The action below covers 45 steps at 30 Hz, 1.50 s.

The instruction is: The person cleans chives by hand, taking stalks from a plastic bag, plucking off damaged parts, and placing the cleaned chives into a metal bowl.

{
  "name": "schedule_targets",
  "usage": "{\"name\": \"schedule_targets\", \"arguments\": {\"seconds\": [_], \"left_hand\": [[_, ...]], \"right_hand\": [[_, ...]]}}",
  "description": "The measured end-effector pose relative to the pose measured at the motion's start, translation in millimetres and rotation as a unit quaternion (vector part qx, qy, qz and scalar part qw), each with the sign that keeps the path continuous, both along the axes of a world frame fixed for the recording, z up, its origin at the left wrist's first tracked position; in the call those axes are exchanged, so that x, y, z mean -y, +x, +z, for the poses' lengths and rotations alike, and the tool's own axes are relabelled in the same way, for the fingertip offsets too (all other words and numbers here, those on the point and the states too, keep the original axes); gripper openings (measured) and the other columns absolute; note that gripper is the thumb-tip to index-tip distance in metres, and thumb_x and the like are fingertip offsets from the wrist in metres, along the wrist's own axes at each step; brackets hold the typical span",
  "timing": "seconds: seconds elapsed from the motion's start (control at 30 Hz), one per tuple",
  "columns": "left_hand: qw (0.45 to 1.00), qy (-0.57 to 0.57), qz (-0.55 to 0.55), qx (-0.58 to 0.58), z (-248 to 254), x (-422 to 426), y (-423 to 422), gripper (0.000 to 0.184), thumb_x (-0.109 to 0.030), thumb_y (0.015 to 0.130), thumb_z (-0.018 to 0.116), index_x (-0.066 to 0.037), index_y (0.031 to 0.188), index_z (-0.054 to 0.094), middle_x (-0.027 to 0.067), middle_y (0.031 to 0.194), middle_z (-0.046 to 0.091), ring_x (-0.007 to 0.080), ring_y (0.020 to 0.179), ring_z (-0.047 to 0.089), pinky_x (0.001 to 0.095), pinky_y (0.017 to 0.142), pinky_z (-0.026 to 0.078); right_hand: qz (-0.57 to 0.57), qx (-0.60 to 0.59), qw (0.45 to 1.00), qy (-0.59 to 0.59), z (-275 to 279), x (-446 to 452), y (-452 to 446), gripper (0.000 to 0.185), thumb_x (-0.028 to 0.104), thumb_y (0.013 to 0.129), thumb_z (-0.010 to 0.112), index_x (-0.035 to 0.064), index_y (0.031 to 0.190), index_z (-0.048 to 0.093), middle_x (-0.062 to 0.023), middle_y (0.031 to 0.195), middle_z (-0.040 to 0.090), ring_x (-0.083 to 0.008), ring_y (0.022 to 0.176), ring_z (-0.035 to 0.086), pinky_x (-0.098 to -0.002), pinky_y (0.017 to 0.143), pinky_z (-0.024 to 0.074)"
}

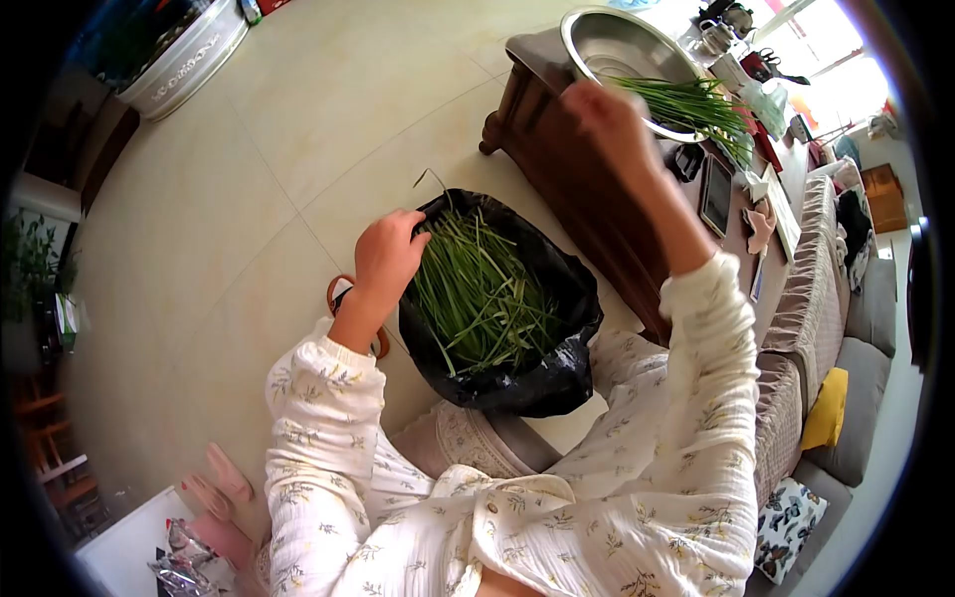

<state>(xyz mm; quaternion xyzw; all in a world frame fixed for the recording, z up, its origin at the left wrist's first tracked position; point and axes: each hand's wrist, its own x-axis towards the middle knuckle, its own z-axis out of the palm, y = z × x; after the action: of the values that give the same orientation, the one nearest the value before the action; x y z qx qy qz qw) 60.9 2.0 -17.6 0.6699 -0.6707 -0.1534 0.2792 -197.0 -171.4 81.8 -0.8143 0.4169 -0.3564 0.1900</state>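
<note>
The pale tiled floor [199,199] fills much of the view. Along its right side stands a dark wooden worktop [545,55], its far end partly under the clutter and washed out by window glare. On the floor side of the worktop, well short of its corner, sits a black plastic bag [542,393] between the person's legs, probably there so both hands can reach into it easily; what bears its weight is hidden underneath. The wide steel basin [637,45] rests near the worktop's corner, close to the edge facing the person, likely to keep it within arm's reach.

Garlic chives [477,289] heap the bag loosely, their lower layers out of sight. A smaller bunch [686,104] lies in the basin, tips spilling over its rim towards the worktop's middle, apparently kept aligned.

The two hands are well apart. The left hand [393,254] curls at the bag's rim, perhaps steadying the mouth; its grip is concealed. The right hand [607,109] is blurred by the basin's near rim, so I cannot tell whether it holds anything. A dark phone-like slab [715,194] lies farther along the worktop's edge.
</note>
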Motion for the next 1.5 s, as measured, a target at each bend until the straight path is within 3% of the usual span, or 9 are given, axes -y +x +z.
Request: {"name": "schedule_targets", "arguments": {"seconds": [0.07,0.17,0.57,0.83,0.9,0.97,1.07,1.27,1.5], "left_hand": [[1.000,0.013,-0.010,0.014,-1.6,-3.2,1.3,0.023,-0.013,0.078,0.065,-0.002,0.097,0.065,0.0144,0.090,0.065,0.0321,0.084,0.061,0.0386,0.072,0.048],[0.999,0.027,-0.003,0.029,-2.9,-3.4,1.3,0.018,-0.009,0.078,0.061,-0.002,0.094,0.066,0.0150,0.087,0.066,0.0324,0.083,0.062,0.0396,0.072,0.049],[0.995,0.045,-0.074,0.056,-23.5,-5.1,13.6,0.020,-0.001,0.077,0.053,-0.007,0.085,0.071,0.0137,0.084,0.067,0.0328,0.083,0.059,0.0413,0.075,0.049],[0.999,-0.023,0.006,-0.023,-11.8,-6.1,15.0,0.018,-0.006,0.081,0.054,-0.004,0.092,0.068,0.0141,0.087,0.067,0.0307,0.085,0.062,0.0386,0.075,0.050],[0.992,-0.010,-0.029,-0.121,-8.2,-3.7,9.5,0.018,-0.010,0.084,0.056,-0.002,0.096,0.067,0.0119,0.087,0.068,0.0250,0.086,0.063,0.0352,0.075,0.050],[0.958,0.039,-0.090,-0.270,-10.6,0.7,3.8,0.019,-0.014,0.087,0.058,-0.001,0.100,0.065,0.0081,0.087,0.068,0.0176,0.085,0.064,0.0311,0.075,0.050],[0.802,0.178,-0.134,-0.554,16.9,-2.0,-14.1,0.019,-0.016,0.086,0.063,-0.003,0.100,0.065,0.0050,0.084,0.067,0.0109,0.078,0.061,0.0247,0.073,0.048],[0.789,0.147,-0.220,-0.554,20.1,1.4,-34.2,0.018,-0.012,0.084,0.067,0.000,0.097,0.063,0.0027,0.086,0.066,0.0075,0.078,0.060,0.0223,0.074,0.047],[0.855,0.144,-0.204,-0.455,22.2,5.9,-43.4,0.010,-0.007,0.084,0.064,-0.001,0.092,0.064,0.0007,0.083,0.066,0.0068,0.077,0.060,0.0214,0.074,0.048]], "right_hand": [[0.122,0.048,0.982,0.136,-44.7,-45.9,24.1,0.005,0.009,0.079,0.062,0.0059,0.083,0.063,-0.0110,0.076,0.060,-0.0213,0.067,0.059,-0.0340,0.061,0.0471],[0.188,-0.075,0.971,0.130,-98.7,-103.7,62.4,0.008,0.012,0.079,0.061,0.0040,0.078,0.060,-0.0132,0.076,0.059,-0.0316,0.073,0.057,-0.0404,0.065,0.0456],[-0.010,-0.218,0.971,0.100,-196.1,-119.6,141.8,0.016,0.021,0.070,0.068,0.0071,0.073,0.061,-0.0117,0.073,0.061,-0.0330,0.073,0.059,-0.0438,0.061,0.0449],[0.097,-0.091,0.963,0.236,-144.2,-123.5,88.3,0.016,0.018,0.070,0.069,0.0036,0.073,0.064,-0.0121,0.068,0.062,-0.0261,0.064,0.061,-0.0364,0.058,0.0458],[0.094,-0.016,0.956,0.279,-116.0,-130.8,72.4,0.014,0.013,0.074,0.069,0.0014,0.078,0.063,-0.0049,0.063,0.060,-0.0120,0.059,0.056,-0.0281,0.055,0.0431],[0.093,0.077,0.939,0.322,-95.9,-135.4,58.2,0.012,0.011,0.077,0.067,0.0004,0.080,0.062,-0.0009,0.063,0.058,-0.0061,0.059,0.053,-0.0240,0.054,0.0416],[0.082,0.141,0.929,0.331,-53.5,-144.9,45.7,0.007,0.007,0.082,0.064,0.0000,0.082,0.061,0.0020,0.067,0.059,-0.0020,0.061,0.051,-0.0192,0.053,0.0399],[0.087,0.194,0.910,0.355,-48.3,-146.5,32.5,0.007,0.008,0.085,0.062,0.0011,0.083,0.061,0.0029,0.068,0.058,-0.0018,0.058,0.049,-0.0176,0.050,0.0370],[0.119,0.225,0.883,0.394,-30.4,-134.0,9.0,0.008,0.010,0.085,0.063,0.0021,0.081,0.062,0.0029,0.067,0.056,-0.0032,0.057,0.046,-0.0181,0.051,0.0357]]}}
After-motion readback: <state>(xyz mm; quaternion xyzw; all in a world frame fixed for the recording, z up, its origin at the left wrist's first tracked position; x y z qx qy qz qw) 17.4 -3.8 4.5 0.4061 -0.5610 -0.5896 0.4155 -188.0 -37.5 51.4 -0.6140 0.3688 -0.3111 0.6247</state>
